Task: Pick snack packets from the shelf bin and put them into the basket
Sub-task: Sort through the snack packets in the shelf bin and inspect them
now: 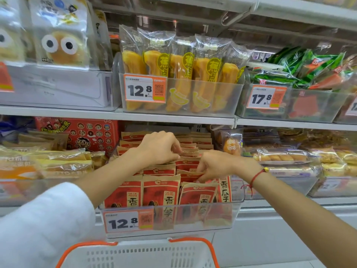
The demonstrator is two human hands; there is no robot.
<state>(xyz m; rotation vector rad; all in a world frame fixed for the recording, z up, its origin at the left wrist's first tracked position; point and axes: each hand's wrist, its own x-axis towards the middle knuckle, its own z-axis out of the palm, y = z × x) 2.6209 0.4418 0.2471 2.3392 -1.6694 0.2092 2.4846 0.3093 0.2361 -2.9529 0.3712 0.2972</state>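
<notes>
- One basket [135,256], white with orange handles, waits nearest, just below the shelf edge; no packet shows in the part visible.
- Above it, the clear shelf bin [193,215] holds rows of red snack packets [161,192].
- The right hand [214,165] pinches a packet top in the front rows; the left hand [160,147], fingers curled narrow, touches packets farther back.
- The picking step is in hand; next, lift a packet clear and lower it into the basket.
</notes>
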